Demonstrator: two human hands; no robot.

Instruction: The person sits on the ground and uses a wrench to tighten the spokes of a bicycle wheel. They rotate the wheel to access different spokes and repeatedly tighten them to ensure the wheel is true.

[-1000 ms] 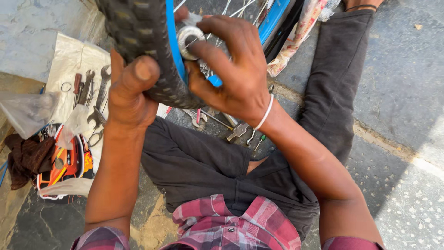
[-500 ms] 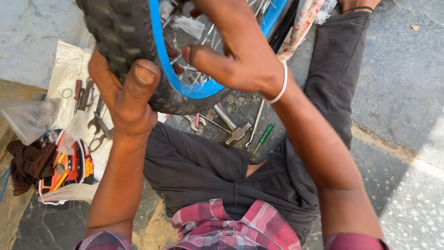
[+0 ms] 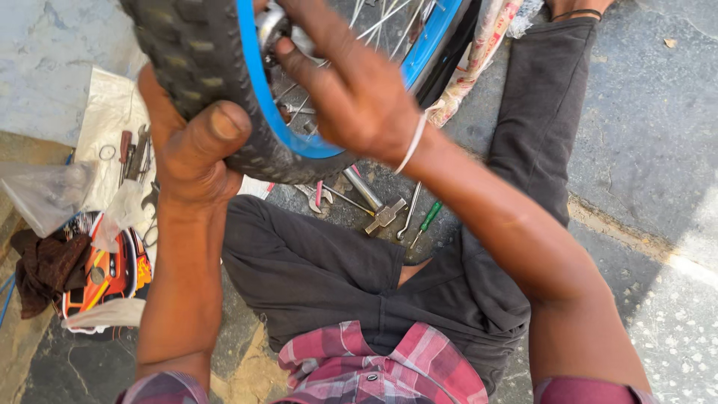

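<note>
Gripping tyre [image 3: 202,67], fingers [image 3: 299,63] on hub [image 3: 271,26]

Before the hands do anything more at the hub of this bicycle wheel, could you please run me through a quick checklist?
1. Left hand grips the knobbly tyre, thumb pressed on the tread: ok.
2. Right hand reaches the hub, fingertips on the metal part: ok.
3. Wheel steady off the ground, above the lap: ok.
4. Hammer and green-handled screwdriver lie on the ground within reach: ok.
5. Whether the hub part is tight or loose: cannot tell.
</note>
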